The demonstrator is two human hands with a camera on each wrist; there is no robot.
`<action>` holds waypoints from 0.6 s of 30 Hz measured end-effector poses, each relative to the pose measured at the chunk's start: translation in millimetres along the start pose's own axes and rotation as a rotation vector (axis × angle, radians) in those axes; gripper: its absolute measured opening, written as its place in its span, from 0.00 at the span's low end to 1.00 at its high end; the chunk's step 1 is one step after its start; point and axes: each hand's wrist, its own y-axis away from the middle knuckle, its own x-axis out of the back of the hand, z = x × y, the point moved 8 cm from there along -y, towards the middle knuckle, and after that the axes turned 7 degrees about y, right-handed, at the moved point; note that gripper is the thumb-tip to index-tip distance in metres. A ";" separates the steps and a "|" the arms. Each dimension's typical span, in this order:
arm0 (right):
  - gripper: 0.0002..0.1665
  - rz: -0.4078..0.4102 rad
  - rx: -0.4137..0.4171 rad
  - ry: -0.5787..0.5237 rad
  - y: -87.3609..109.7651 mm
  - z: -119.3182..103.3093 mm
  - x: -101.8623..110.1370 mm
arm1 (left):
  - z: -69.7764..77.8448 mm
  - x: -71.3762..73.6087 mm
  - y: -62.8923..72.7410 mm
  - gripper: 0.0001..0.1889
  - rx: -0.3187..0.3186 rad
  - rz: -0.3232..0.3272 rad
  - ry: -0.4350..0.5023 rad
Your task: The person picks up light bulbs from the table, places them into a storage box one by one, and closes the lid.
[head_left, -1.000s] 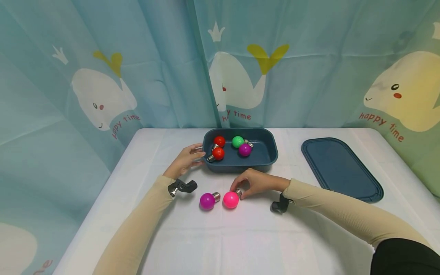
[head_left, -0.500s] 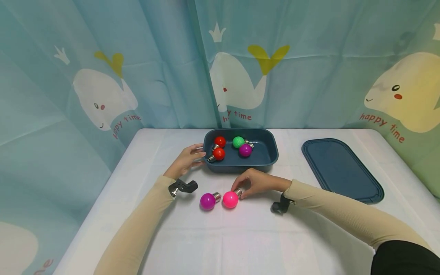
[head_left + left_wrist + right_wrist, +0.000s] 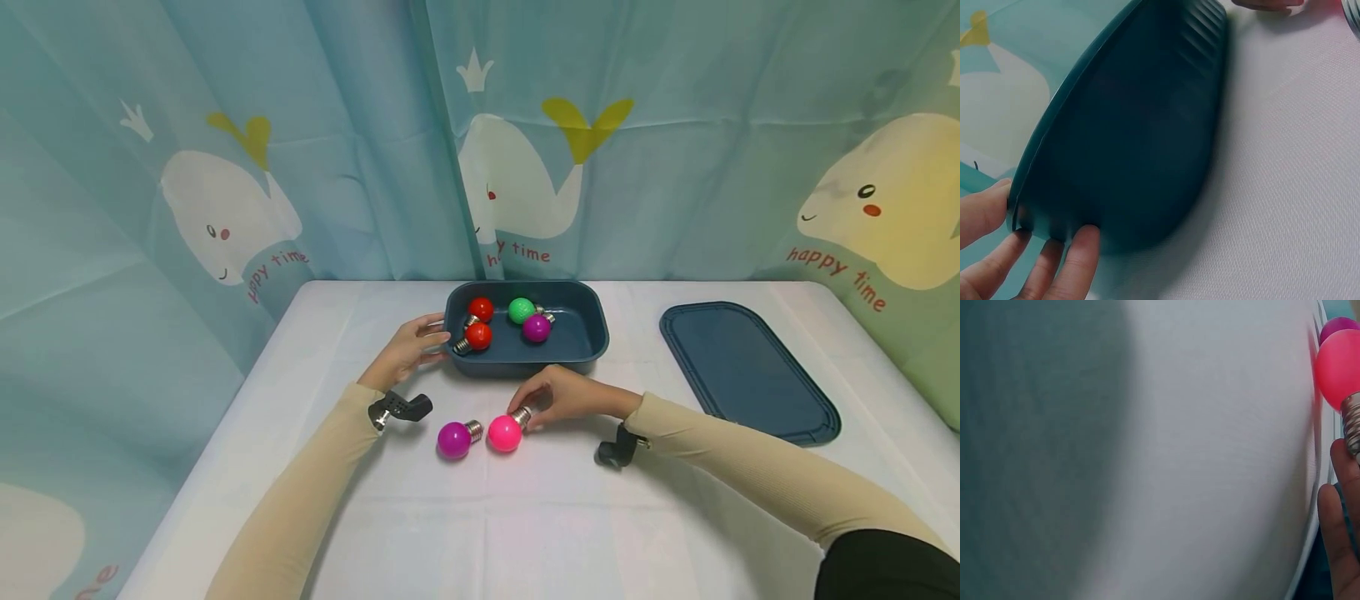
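Observation:
My right hand point(image 3: 562, 393) pinches the metal screw base of a pink light bulb point(image 3: 504, 433) low over the white table. The right wrist view shows fingertips point(image 3: 1341, 456) at that base, the pink globe pointing away. Left of it lies a purple bulb point(image 3: 453, 440), its base towards the pink one. With fairly straight, spread fingers, my left hand point(image 3: 405, 350) touches the left end of a dark blue box point(image 3: 517, 367). Its fingertips point(image 3: 1087, 237) press on the outer wall in the left wrist view. Inside the box are two red bulbs, a green bulb point(image 3: 521, 311) and another purple bulb.
A dark blue lid point(image 3: 750, 375) lies flat on the table to the right of the box. Behind the table hangs a blue-green curtain point(image 3: 360, 167) with whale prints, close to the box's far side.
The right hand and the pink bulb have shifted very slightly, with the bulb's base a touch higher. The left hand and the box stay as they were.

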 end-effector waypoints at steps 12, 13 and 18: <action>0.18 0.008 -0.033 -0.038 6.8 -1.3 13.5 | 4.4 -2.4 5.2 0.30 -0.047 -0.056 0.002; 0.18 0.011 -0.036 -0.036 7.4 -1.3 14.7 | 4.4 -2.4 5.3 0.30 -0.047 -0.056 0.005; 0.17 0.024 -0.028 -0.026 11.5 -4.9 21.4 | 3.4 -2.1 5.0 0.30 -0.040 -0.050 0.004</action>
